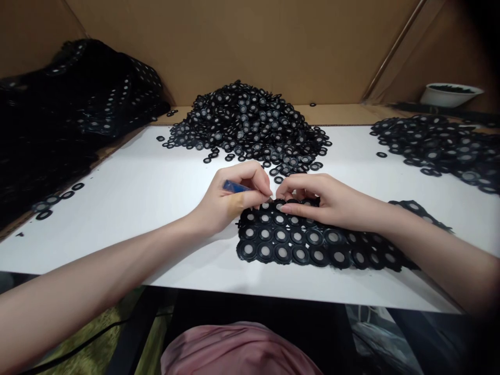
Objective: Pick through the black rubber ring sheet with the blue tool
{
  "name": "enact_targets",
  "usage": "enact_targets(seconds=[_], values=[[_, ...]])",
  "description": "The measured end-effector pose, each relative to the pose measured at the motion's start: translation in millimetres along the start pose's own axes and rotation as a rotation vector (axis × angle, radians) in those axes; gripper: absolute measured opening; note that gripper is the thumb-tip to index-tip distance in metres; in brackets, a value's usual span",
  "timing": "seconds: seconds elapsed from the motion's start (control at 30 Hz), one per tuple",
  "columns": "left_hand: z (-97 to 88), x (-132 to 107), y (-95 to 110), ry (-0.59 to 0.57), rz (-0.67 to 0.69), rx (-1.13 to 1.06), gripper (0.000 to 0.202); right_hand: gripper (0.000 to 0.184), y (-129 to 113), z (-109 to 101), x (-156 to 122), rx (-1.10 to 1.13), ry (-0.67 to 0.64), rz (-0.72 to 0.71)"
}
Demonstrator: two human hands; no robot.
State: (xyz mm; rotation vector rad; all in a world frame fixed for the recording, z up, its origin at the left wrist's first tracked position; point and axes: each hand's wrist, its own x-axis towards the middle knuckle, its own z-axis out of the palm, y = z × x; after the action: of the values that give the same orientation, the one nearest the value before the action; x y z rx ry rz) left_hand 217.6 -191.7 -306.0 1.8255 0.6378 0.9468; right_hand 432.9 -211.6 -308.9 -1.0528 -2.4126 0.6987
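A black rubber sheet (297,237) of joined rings lies on the white board, its round openings showing pale grey. My left hand (238,195) is closed round a slim tool with a blue handle (236,187); the tool's tip is at the sheet's far left corner, and its kind cannot be made out. Across the sheet's far edge rests my right hand (312,195), thumb and fingers pinching the rubber close to the tool tip. The right forearm hides part of the sheet's right side.
Behind my hands rises a large heap of loose black rings (250,125). A second ring pile (441,143) lies at the right, with a white bowl (451,95) behind it. Black ringed sheets (97,88) are heaped at the left, near several stray rings (52,199). Cardboard walls (253,47) enclose the back.
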Motion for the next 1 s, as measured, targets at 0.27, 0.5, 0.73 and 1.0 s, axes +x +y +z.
enact_targets(seconds=[0.27, 0.5, 0.73, 1.0], values=[[-1.3, 1.4, -4.2, -0.025, -0.088, -0.081, 0.003, 0.014, -2.2, -0.3, 0.2, -0.011, -0.002, 0.006], [-5.4, 6.3, -10.0, -0.053, -0.224, -0.132, 0.004, 0.015, -3.2, -1.0, 0.3, -0.014, -0.007, 0.018], [-4.5, 10.0, -8.8, -0.040, -0.265, -0.143, 0.006, 0.017, 1.0, 0.0, 0.6, 0.016, -0.014, -0.009], [-4.1, 14.3, -8.2, -0.071, -0.331, -0.196, 0.006, 0.014, -1.8, -0.5, 1.7, 0.030, -0.024, 0.006]])
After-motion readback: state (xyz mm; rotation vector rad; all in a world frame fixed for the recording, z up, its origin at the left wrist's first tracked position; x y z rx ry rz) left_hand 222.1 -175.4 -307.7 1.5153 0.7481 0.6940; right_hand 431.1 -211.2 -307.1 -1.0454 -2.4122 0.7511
